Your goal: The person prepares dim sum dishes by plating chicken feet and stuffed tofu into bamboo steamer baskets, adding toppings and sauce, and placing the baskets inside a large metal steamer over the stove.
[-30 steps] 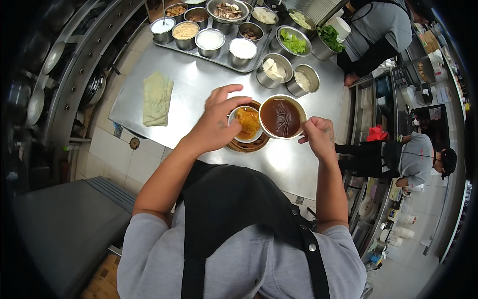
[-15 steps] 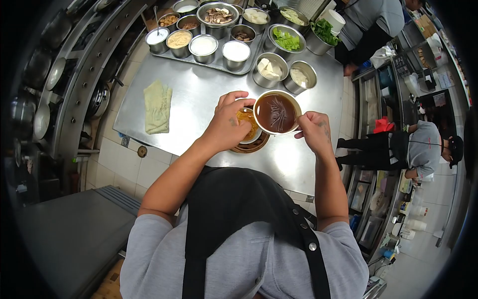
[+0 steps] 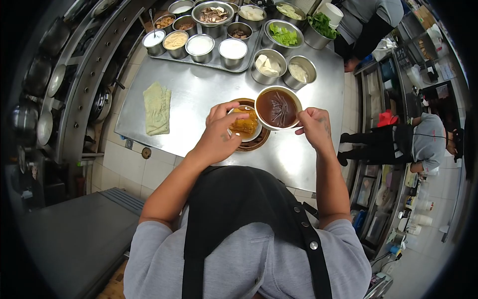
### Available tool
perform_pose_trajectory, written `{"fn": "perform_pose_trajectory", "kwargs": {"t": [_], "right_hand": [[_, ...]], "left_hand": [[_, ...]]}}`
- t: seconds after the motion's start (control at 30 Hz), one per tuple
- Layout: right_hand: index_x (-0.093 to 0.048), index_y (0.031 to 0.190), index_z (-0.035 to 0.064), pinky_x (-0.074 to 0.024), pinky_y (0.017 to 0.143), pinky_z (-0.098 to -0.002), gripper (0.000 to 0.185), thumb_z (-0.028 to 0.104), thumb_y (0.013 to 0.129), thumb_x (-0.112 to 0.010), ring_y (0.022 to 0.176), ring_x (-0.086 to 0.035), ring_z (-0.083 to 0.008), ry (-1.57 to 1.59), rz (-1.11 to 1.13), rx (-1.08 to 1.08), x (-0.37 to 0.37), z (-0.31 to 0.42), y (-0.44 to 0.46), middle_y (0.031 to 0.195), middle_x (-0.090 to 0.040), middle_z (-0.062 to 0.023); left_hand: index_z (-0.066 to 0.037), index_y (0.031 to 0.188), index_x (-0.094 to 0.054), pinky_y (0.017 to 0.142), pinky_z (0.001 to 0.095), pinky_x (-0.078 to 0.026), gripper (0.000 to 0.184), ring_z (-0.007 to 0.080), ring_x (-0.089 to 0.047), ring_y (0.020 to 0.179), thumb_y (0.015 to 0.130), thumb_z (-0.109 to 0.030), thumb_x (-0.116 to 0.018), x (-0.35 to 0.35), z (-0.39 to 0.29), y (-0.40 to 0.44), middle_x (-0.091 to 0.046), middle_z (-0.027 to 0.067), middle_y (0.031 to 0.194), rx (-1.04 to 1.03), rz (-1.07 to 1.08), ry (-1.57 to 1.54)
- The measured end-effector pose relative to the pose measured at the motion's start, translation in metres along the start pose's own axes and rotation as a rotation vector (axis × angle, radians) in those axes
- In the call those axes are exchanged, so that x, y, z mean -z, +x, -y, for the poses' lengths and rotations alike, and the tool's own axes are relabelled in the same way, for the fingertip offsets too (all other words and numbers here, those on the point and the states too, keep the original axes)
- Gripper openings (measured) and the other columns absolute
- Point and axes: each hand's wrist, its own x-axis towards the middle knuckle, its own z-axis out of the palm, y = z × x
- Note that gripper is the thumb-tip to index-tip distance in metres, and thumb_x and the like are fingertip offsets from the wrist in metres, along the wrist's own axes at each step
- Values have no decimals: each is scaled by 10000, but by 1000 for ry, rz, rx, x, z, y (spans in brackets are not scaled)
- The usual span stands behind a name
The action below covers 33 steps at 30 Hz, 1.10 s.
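Note:
My right hand (image 3: 314, 127) pinches the right edge of a round bowl of brown sauce (image 3: 277, 107), holding it tilted a little above the table. Pale thin strands show on the sauce's surface. To its left, a small white dish (image 3: 255, 133) sits in a round bamboo steamer (image 3: 263, 140) and carries glossy yellow-brown food (image 3: 244, 122). My left hand (image 3: 217, 133) is over the dish's left side, thumb and fingers apart. Its fingertips partly cover the dish, and I cannot tell whether they touch the food.
A steel table (image 3: 194, 99) bears a folded pale cloth (image 3: 157, 108) on the left. Behind, a tray (image 3: 219, 64) carries several steel bowls of ingredients. Tofu (image 3: 269, 66) and greens (image 3: 284, 35) stand in steel bowls beyond the sauce. Two people work to the right.
My left hand has drawn back leftward and down from the sauce bowl, uncovering more of the dish and steamer. The sauce bowl stays in my right hand.

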Motion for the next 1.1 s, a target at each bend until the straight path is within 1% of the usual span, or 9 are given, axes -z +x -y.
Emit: {"fn": "perform_pose_trajectory", "kwargs": {"t": [0.1,0.2,0.4,0.6,0.7,0.8,0.93,1.07,1.1], "right_hand": [[-591,646,-49,-510,448,-245,238,121,812,-583,490,-553,-121,24,-26,2,-2,-4,-2,601,-563,-64],[-609,688,-55,-517,496,-255,239,157,793,-574,551,-612,-144,5,-4,-34,1,-7,-2,632,-609,-94],[-606,672,-54,-515,487,-254,244,158,790,-581,552,-610,-144,1,-13,-44,4,-11,-3,626,-605,-94],[-596,660,-48,-520,478,-264,239,153,790,-585,556,-627,-160,45,-42,-48,15,-20,-6,619,-599,-96],[-596,681,-39,-529,460,-252,205,123,806,-586,510,-601,-152,134,-77,-56,24,-34,-4,612,-580,-79],[-587,703,-42,-535,462,-258,196,121,811,-576,543,-652,-188,180,-123,-108,40,-41,-4,612,-580,-80],[-589,736,-57,-533,487,-278,211,138,809,-556,591,-678,-212,224,-219,-138,66,-58,4,661,-629,-130],[-574,731,-42,-529,481,-278,201,140,816,-558,577,-674,-217,272,-351,-114,93,-85,27,650,-621,-127],[-570,725,-37,-528,479,-278,199,140,816,-561,574,-672,-216,279,-386,-105,100,-93,36,645,-617,-123]], "left_hand": [[-137,1204,-622,1100,448,-257,552,353,-326,1320,678,15,-551,2,20,-6,-429,159,1354,-32,-71,324],[-143,1237,-603,1113,466,-210,585,377,-316,1319,674,9,-558,-2,38,-11,-410,168,1367,16,-52,322],[-132,1292,-572,1126,496,-136,618,349,-248,1360,685,-18,-591,-14,55,-13,-362,171,1402,61,-11,376],[-157,1319,-564,1123,505,-130,641,352,-241,1368,693,-16,-579,-12,57,-18,-345,178,1421,79,29,390],[-186,1310,-577,1132,475,-149,650,368,-264,1353,688,2,-561,-9,57,-22,-362,177,1414,64,26,394],[-195,1308,-579,1134,474,-146,653,373,-260,1356,685,-1,-568,-7,56,-25,-356,184,1421,54,48,423],[-196,1315,-578,1130,505,-118,662,390,-257,1356,683,-2,-559,-7,55,-25,-348,199,1425,37,80,434],[-196,1319,-576,1137,476,-143,658,378,-272,1352,689,-5,-565,0,46,-24,-352,193,1429,64,20,386],[-184,1324,-570,1133,453,-179,652,355,-286,1347,699,1,-565,3,44,-24,-356,177,1431,73,-13,378]]}}
